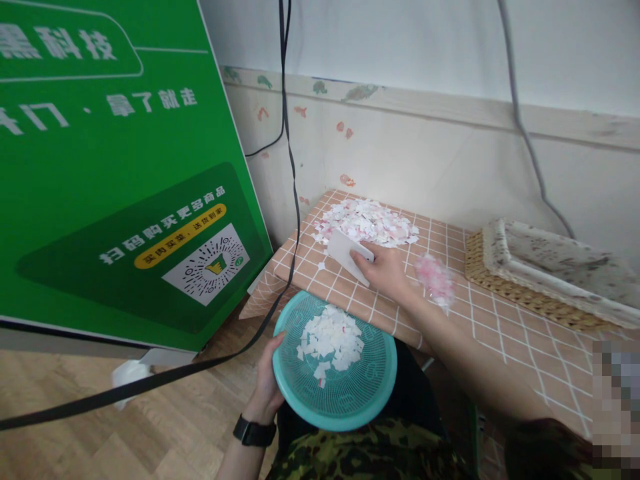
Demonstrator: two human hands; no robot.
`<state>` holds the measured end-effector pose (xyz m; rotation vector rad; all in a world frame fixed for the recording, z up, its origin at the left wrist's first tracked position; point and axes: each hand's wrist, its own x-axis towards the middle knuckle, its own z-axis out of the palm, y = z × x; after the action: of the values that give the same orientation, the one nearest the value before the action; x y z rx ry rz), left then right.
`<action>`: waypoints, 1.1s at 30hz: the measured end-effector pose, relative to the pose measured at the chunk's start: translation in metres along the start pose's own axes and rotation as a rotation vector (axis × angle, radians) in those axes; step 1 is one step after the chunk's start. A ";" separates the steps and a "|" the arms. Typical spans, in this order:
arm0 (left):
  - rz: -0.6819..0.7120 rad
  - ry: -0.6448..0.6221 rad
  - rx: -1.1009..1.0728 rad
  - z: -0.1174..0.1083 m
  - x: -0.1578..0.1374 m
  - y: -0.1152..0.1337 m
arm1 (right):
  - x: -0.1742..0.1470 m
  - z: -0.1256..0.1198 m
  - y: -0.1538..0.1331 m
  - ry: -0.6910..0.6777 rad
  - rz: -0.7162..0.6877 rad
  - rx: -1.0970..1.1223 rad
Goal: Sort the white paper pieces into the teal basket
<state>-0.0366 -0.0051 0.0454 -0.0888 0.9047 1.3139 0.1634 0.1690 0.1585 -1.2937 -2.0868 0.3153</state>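
The left hand (270, 379) was clamped on the bowl (383, 373). Beyond the bowl, over the worktop (495, 320), the right hand (383, 268) gripped a card (346, 255) by the scraps (373, 219). If the bowl tilted, scraps could spill to the floor (85, 393).

a: how's the light?
b: soft and middling. the lower wall (420, 157) looks brightest, while the dark trousers (414, 383) beside the colander (340, 423) sink to near-black shadow.
a: any glare?
b: small glints on the pink bundle (434, 275), and the white scraps (334, 339) nearly wash out.
a: edges?
b: the basket (533, 303) looks stretched and soft, and a blocky pixelated patch (616, 407) covers the lower right edge.
a: light source?
b: perhaps overhead; i can't really tell.
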 end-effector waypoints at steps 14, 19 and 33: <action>0.010 0.034 0.006 0.000 0.000 -0.001 | 0.008 0.002 0.002 -0.033 -0.046 -0.017; 0.013 0.014 -0.003 -0.001 0.000 -0.001 | 0.009 -0.005 0.001 -0.080 -0.022 -0.004; 0.005 0.000 0.005 0.000 0.000 0.000 | 0.017 -0.007 0.009 -0.062 -0.004 -0.008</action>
<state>-0.0362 -0.0054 0.0456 -0.0829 0.9084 1.3165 0.1690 0.1871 0.1660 -1.2995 -2.1438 0.3503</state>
